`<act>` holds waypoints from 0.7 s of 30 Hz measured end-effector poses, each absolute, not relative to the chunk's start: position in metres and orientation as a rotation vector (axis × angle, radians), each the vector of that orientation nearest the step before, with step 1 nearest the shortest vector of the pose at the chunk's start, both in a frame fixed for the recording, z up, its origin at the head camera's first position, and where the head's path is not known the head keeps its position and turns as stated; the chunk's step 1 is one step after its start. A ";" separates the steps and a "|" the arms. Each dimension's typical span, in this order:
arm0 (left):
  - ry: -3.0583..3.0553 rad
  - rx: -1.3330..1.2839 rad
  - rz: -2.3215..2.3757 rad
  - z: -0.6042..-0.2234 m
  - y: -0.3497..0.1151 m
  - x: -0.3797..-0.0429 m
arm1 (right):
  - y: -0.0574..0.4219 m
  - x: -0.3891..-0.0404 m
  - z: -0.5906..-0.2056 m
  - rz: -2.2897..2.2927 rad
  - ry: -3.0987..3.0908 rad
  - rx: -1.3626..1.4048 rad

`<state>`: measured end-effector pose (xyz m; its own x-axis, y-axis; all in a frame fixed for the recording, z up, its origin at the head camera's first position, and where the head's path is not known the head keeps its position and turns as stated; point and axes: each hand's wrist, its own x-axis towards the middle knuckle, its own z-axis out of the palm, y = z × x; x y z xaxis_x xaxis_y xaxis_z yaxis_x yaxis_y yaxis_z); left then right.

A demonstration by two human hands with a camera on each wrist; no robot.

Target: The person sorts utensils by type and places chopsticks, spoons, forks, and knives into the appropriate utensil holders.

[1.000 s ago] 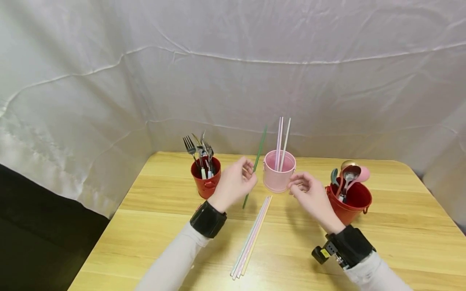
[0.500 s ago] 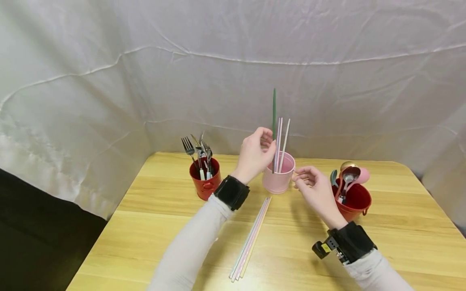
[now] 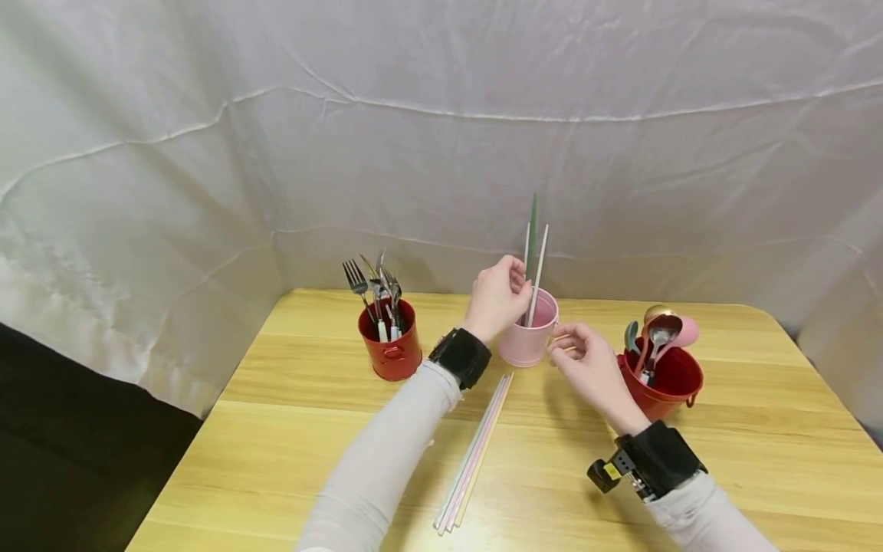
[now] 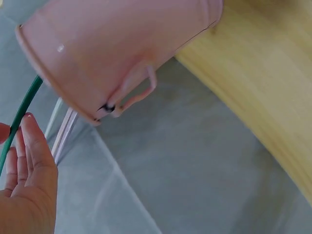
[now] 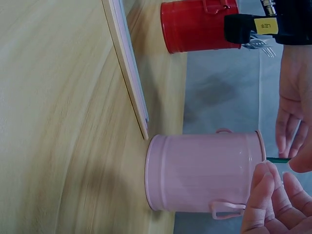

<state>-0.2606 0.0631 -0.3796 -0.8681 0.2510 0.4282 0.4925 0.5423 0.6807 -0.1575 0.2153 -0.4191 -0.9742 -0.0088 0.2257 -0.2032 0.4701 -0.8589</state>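
My left hand (image 3: 498, 300) pinches a green straw (image 3: 533, 230) between thumb and fingers. Its upper part rises above the hand, and its lower end passes inside the rim of a pink bucket (image 3: 522, 343). Pale straws (image 3: 539, 264), white and purplish, lean within the bucket. In the left wrist view, the green straw (image 4: 25, 106) crosses the bucket's rim beside them. My right hand (image 3: 586, 364) hovers at the bucket's right side, fingers loosely bent and fingertips right by the rim and handle. From the right wrist, those fingers (image 5: 269, 187) overlap the rim, with nothing visible in their hold.
Several pastel straws (image 3: 474, 456) lie together on the wooden table (image 3: 276, 445), in front of the bucket. Left stands a red bucket (image 3: 392, 356) of forks and other cutlery. Right, behind my right wrist, another red bucket (image 3: 665, 402) holds spoons and ladles. Grey cloth (image 3: 441, 153) hangs behind.
My left hand has carried the green straw rightward from beside the pink bucket, first raising it upright, then lowering it into the bucket. The right hand has barely shifted.
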 end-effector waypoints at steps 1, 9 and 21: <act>-2.512 -0.609 -1.230 -0.382 0.063 -0.261 | 0.215 -0.157 -0.419 1.520 -2.530 0.185; -2.530 -0.581 -1.238 -0.394 0.050 -0.251 | 0.218 -0.150 -0.417 1.622 -2.502 0.184; -2.640 -0.650 -1.094 -0.424 0.009 -0.210 | 0.217 -0.136 -0.420 1.661 -2.493 0.195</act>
